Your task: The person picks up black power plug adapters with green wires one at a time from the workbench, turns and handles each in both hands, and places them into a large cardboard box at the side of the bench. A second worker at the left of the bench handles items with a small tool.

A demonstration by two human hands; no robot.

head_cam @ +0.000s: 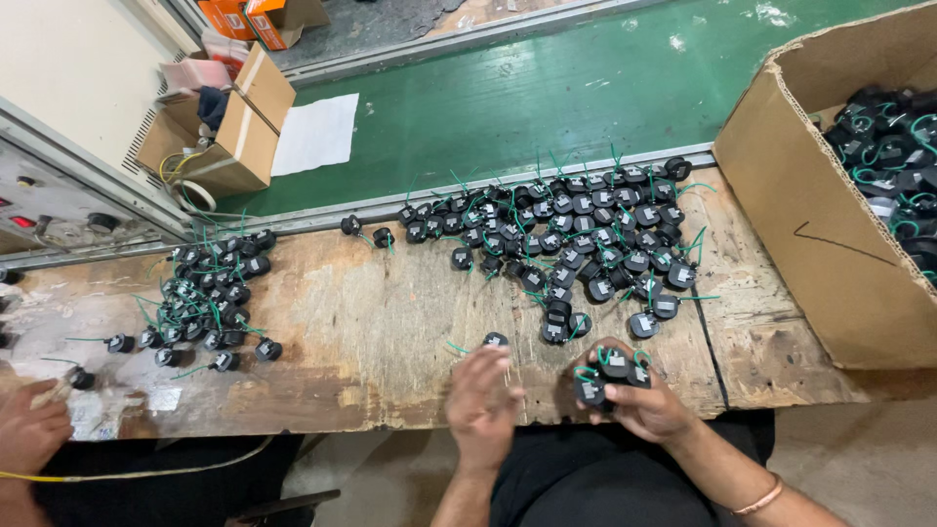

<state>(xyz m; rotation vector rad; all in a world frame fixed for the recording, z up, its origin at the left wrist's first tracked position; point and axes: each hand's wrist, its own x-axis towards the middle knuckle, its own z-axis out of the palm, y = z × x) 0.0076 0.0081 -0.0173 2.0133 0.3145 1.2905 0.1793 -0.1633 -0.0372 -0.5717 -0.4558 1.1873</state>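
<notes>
Workbench: one worn wooden surface lay before you, with a green belt running along its far edge.
Large carton: one open cardboard box stood at your right on the bench, holding more black parts with green wires; too many and too overlapped to count.
Small cartons: two open brown boxes sat at the far left on the belt, beside one white sheet.
Main heap: black round parts with green wire leads lay spread at the far centre, several dozen; an exact count could not be made.
Second heap: a smaller cluster of the same parts lay at the left, roughly two dozen, with a few strays along its near edge.
Your right hand: it grasped a bunch of about three black parts, fingers curled around them, above the near edge of the bench.
Your left hand: its fingers were bent and loose, just short of one lone black part; whether they pinched anything could not be told.
Neighbour's hand: one other person's hand rested at the far left, closed on a pale tool with one yellow cable trailing from it.
</notes>
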